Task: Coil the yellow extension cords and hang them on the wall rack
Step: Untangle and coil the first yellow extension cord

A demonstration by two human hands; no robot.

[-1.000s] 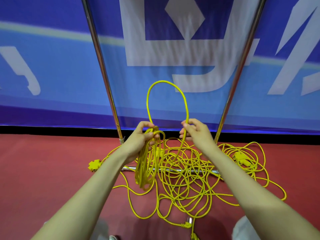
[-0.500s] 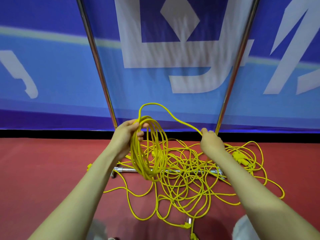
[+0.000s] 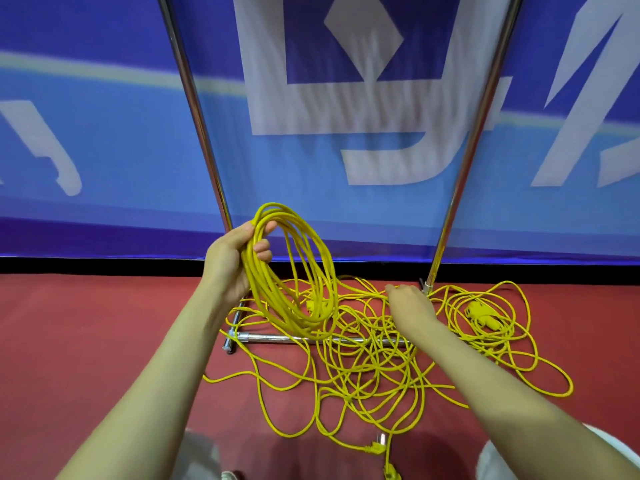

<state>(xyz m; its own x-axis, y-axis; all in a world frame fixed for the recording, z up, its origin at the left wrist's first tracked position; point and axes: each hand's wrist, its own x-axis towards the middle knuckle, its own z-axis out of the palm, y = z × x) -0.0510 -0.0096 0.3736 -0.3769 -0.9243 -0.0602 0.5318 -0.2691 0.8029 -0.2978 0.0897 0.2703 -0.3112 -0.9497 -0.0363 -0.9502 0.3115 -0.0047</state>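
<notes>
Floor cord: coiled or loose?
Mostly loose: the cord sprawls tangled across the floor; only one coil is gathered, gripped in the left hand.

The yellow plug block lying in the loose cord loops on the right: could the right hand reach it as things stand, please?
Probably yes. The right hand is low over the tangled yellow cord, just beside the yellow plug block; only thin loops lie about it; nothing else covers it.

Bright, even light. My wide view bows poles (image 3: 194, 109) at edges. Banner (image 3: 104, 140) print smeared; cords (image 3: 258, 282) sharp. Soft shadow on floor (image 3: 86, 323).
</notes>
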